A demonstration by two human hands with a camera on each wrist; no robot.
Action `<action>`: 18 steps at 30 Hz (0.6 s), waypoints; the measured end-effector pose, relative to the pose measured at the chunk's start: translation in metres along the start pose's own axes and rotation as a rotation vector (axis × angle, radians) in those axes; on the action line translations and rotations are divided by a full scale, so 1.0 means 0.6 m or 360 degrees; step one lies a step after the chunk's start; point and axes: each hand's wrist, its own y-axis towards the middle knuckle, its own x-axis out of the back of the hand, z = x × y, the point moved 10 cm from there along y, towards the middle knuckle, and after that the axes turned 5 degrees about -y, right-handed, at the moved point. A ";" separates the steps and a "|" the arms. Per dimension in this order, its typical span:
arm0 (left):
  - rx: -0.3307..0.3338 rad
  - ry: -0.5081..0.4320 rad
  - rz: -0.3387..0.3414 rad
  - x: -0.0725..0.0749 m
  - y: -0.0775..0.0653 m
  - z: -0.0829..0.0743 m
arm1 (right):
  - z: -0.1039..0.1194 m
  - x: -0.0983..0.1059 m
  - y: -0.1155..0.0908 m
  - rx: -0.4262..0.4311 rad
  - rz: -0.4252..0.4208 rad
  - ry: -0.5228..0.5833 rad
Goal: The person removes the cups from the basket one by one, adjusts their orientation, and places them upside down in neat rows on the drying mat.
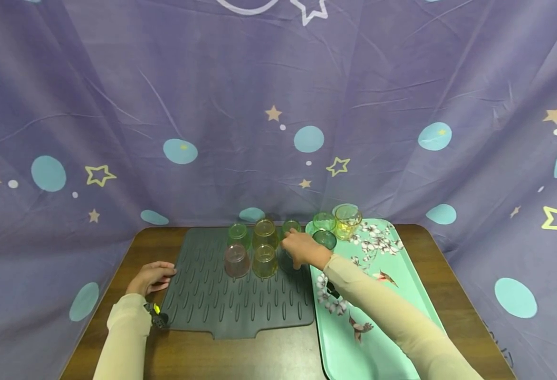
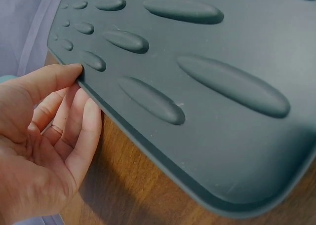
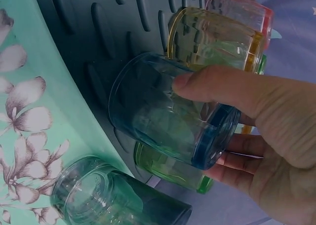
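Note:
My left hand [image 1: 152, 277] pinches the left edge of a dark grey drying mat [image 2: 148, 47], thumb on top and fingers below the rim. Over the mat's right side, my right hand [image 3: 266, 116] grips a blue glass [image 3: 163, 106] near its thick base, which points up with the mouth down at the mat. The hand mostly hides that glass in the head view. Close by, upside down on the mat, stand a yellow glass [image 1: 265, 262], a pink glass [image 1: 237, 261], an amber glass [image 1: 265, 232] and two green glasses, one left [image 1: 238, 235] and one right [image 1: 291, 227].
A mint floral tray [image 1: 402, 279] lies right of the mat, under my right forearm. Upright at its far left corner are a teal glass [image 1: 325, 240], a green glass [image 1: 324, 221] and a yellow glass [image 1: 348, 221]. A purple curtain [image 1: 240, 174] hangs behind the wooden table [image 1: 278, 356].

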 end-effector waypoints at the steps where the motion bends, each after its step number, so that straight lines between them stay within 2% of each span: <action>1: -0.0002 -0.0005 -0.0006 0.001 0.000 0.000 | 0.000 0.000 0.000 0.0000 0.0001 0.0001; 18: -0.0003 -0.0003 -0.0027 0.002 0.003 0.003 | 0.004 -0.005 0.004 0.0009 -0.0021 -0.0013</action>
